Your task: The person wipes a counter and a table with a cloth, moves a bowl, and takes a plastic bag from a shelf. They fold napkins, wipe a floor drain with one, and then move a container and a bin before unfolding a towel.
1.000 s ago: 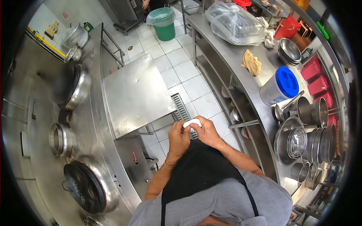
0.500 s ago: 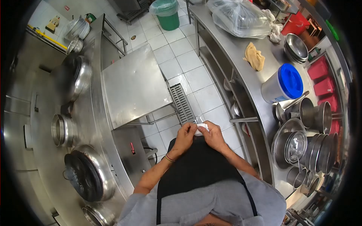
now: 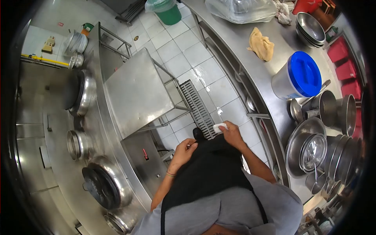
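Note:
A small folded white wad (image 3: 219, 127), like paper or cloth, is pinched in my right hand (image 3: 233, 136), over the floor drain in this view. To its left, my left hand (image 3: 183, 152) hovers by the edge of my black apron (image 3: 203, 168). Its fingers are curled in, thumb against the forefinger, and I cannot tell whether something small is between them. The two hands are apart. Past the apron's top edge, the dark tip of a shoe (image 3: 199, 134) shows.
A low steel table (image 3: 137, 94) stands ahead left. Along the left counter sit large steel pots (image 3: 103, 184). The right counter holds a blue-lidded bucket (image 3: 303, 74), a yellow cloth (image 3: 261, 44), and stacked pans and bowls (image 3: 313, 152). A drain grate (image 3: 194, 103) crosses the tiled floor.
Both hands were together on the white wad. Now they have parted: the right hand has carried it to the right, while the left has let go and drawn back left. The view has turned slightly.

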Motion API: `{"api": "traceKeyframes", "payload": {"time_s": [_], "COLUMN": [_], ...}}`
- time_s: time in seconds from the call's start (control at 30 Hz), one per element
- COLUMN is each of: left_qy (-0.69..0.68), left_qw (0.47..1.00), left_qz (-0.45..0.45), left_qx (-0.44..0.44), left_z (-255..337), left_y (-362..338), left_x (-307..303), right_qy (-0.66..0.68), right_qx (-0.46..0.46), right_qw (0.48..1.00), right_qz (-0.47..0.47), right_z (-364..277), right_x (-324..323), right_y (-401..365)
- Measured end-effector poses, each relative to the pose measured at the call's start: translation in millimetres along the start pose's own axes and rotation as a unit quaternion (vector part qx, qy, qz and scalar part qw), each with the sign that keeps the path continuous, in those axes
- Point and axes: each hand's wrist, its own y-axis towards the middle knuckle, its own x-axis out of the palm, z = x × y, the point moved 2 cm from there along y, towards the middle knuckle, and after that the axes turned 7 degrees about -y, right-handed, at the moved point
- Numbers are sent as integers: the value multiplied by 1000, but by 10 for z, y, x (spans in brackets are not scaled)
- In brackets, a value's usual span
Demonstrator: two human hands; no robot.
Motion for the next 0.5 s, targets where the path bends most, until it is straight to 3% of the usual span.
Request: {"api": "traceKeyframes", "payload": {"time_s": [0.1,0.13,0.2,0.33,0.4,0.43,0.47,0.5], "left_qy": [30,-16,-107,-78,-102,-115,-123,-131], "left_qw": [1000,1000,994,946,808,746,719,695], "left_qz": [1,0,-1,-59,-76,-97,-114,-137], "left_qx": [7,4,8,309,576,649,674,693], "left_z": [63,139,447,1487,1823,1965,2016,2063], "left_y": [-245,-351,-519,-1022,-1223,-1296,-1347,-1359], "left_x": [-124,-204,-470,-1253,-1502,-1648,-1800,-1949], "right_qy": [-67,-106,-166,-254,-243,-213,-180,-200], "right_qx": [7,-13,45,148,252,326,400,406], "right_qw": [998,994,985,954,934,917,893,887], "right_qz": [7,18,-13,-53,-73,-86,-95,-94], "right_z": [561,805,1221,2066,2332,2434,2532,2799], "right_x": [-89,-81,-80,9,98,136,178,264], "right_y": [201,252,341,337,263,209,124,4]}}
